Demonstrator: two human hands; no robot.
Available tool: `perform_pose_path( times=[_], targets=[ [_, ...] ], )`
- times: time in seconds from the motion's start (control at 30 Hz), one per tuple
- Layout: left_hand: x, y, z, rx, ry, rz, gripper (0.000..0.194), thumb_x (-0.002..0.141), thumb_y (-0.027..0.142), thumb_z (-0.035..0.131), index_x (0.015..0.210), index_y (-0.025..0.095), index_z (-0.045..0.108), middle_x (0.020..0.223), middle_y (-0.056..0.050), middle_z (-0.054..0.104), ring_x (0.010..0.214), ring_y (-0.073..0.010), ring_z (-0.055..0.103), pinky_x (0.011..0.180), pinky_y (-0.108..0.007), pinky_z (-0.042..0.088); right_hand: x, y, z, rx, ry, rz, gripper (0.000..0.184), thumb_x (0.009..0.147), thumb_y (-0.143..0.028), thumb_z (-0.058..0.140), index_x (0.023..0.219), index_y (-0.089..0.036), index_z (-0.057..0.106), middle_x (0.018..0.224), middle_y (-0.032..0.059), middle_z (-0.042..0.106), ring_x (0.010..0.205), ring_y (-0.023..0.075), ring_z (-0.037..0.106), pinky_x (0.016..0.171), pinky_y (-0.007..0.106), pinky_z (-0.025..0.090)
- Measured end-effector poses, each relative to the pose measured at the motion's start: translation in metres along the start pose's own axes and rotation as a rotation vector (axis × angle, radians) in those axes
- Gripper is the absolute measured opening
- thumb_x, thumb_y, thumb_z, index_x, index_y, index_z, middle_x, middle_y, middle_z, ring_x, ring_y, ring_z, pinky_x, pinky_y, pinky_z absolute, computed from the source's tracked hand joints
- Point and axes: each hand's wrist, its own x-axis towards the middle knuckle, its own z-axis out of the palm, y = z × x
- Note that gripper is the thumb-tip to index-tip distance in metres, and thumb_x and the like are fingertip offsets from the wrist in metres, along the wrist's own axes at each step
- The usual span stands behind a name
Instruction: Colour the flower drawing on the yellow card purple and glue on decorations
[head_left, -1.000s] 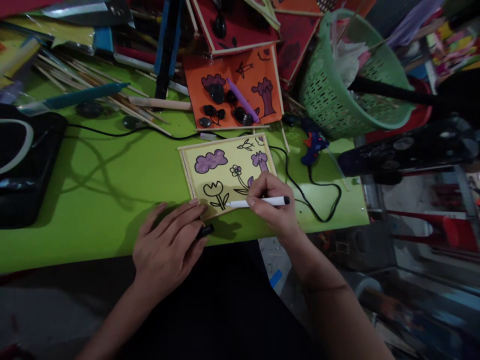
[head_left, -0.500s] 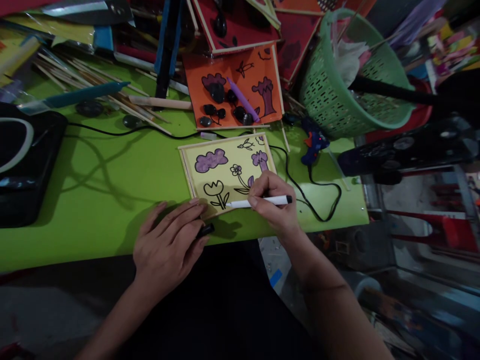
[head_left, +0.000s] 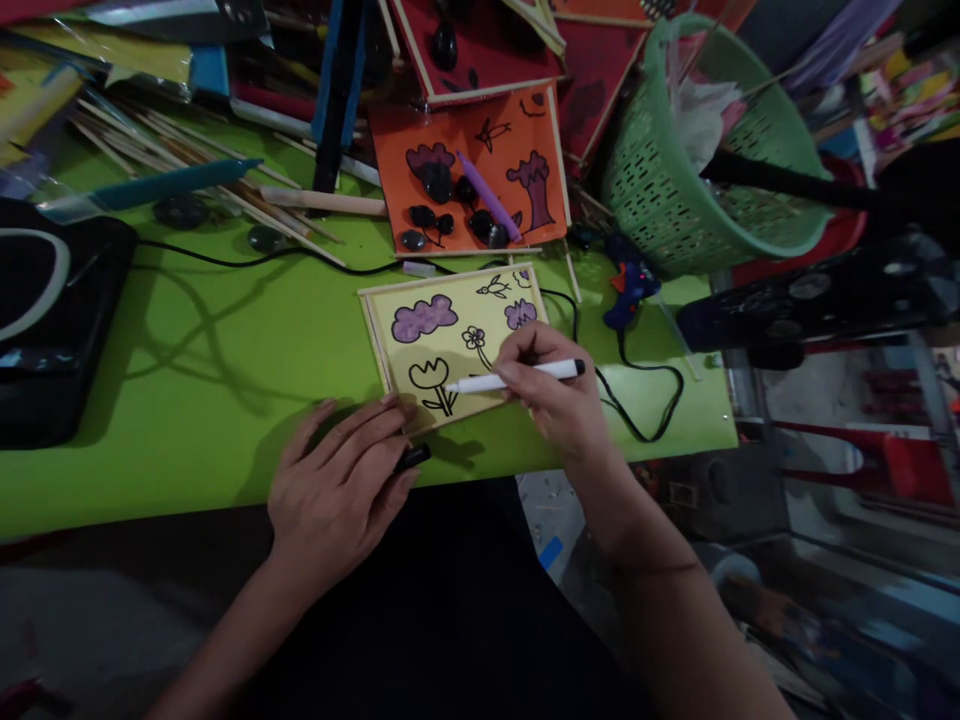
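Note:
A white marker (head_left: 480, 382) with a black end is pinched in my right hand (head_left: 555, 385). Its tip is at the tulip drawing's stem on the yellow picture card (head_left: 401, 375), though I cannot tell whether it touches. The card has a thin wooden-stick frame and shows a purple cloud, a bird, a tulip and another flower; my right hand hides part of its right side. My left hand (head_left: 341, 470) rests with its fingertips on the card's lower left corner. A black marker cap (head_left: 413, 458) sticks out between its thumb and fingers.
An orange card (head_left: 390, 160) with black stones and a purple pen (head_left: 487, 195) lies behind. A blue glue gun (head_left: 630, 290) and its cord sit at right, near a green basket (head_left: 630, 180). Wooden sticks (head_left: 150, 135) and a black device (head_left: 90, 300) are at left.
My right hand has shifted slightly up, and the marker tip has moved from the base of the tulip's stem up along it. My left hand stays on the card.

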Motion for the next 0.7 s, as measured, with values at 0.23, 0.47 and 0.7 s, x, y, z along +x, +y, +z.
perform_pose_path(
  times=[0.23,0.47,0.7],
  targets=[
    [-0.001,0.000,0.001,0.008,0.014,0.001,0.012,0.099,0.018,0.069,0.111,0.017,0.067,0.122,-0.014,0.081,0.112,-0.0314,0.078,0.113,-0.054,0.049,0.012,-0.027,-0.007,0.018,-0.138,0.062,0.023,0.080,-0.030,0.093,0.096,-0.021,0.080,0.085,0.0002,0.071,0.066,0.0107,0.058,0.053,0.024,0.043],
    [-0.003,0.001,0.002,-0.005,0.020,-0.024,0.014,0.097,0.019,0.072,0.110,0.019,0.067,0.122,-0.011,0.081,0.113,-0.0299,0.078,0.118,-0.052,0.047,0.018,-0.026,0.001,-0.035,-0.228,0.113,0.023,0.087,-0.035,0.085,0.088,-0.021,0.067,0.073,-0.0039,0.064,0.059,0.0089,0.056,0.051,0.022,0.043],
    [-0.002,0.001,0.001,-0.024,0.009,-0.035,0.015,0.096,0.018,0.072,0.109,0.021,0.067,0.125,-0.011,0.081,0.114,-0.0299,0.077,0.119,-0.052,0.046,0.019,-0.027,0.007,-0.172,-0.279,0.147,0.028,0.089,-0.041,0.082,0.082,-0.021,0.063,0.069,-0.0044,0.059,0.061,0.0100,0.052,0.056,0.024,0.040]
  ],
)
